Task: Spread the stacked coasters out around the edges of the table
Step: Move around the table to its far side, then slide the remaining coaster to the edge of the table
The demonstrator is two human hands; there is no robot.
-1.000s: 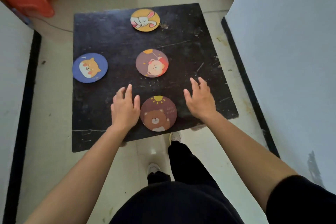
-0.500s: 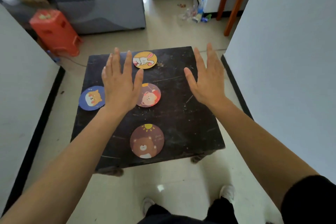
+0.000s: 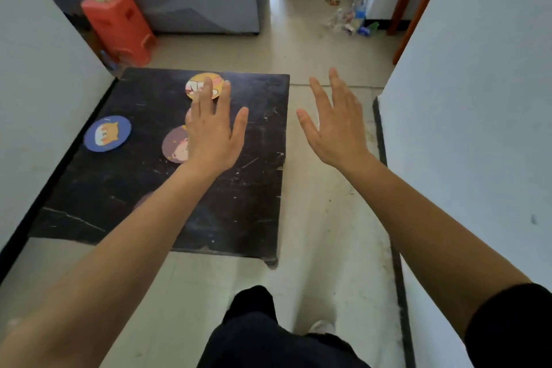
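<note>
Three coasters show on the dark, scratched worktop (image 3: pixel 248 188), none with writing that can be read: a yellow coaster (image 3: pixel 195 87) with a white animal near the far edge, a blue coaster (image 3: pixel 107 133) with an orange animal face by the left edge, and a brown coaster (image 3: pixel 174 145) with a cartoon face near the middle. A sliver of something reddish (image 3: pixel 142 199) shows at the edge of the left forearm near the front; what it is cannot be told. The left hand (image 3: pixel 213 134) hangs flat over the worktop, fingers spread, holding nothing; it covers part of the yellow and brown coasters. The right hand (image 3: pixel 336 125) is likewise wide open and empty, held out past the worktop's right edge over the tiled floor (image 3: pixel 328 233), well apart from every coaster. Beyond stand an orange stool (image 3: pixel 118 24) and a grey sofa (image 3: pixel 203 0).
</note>
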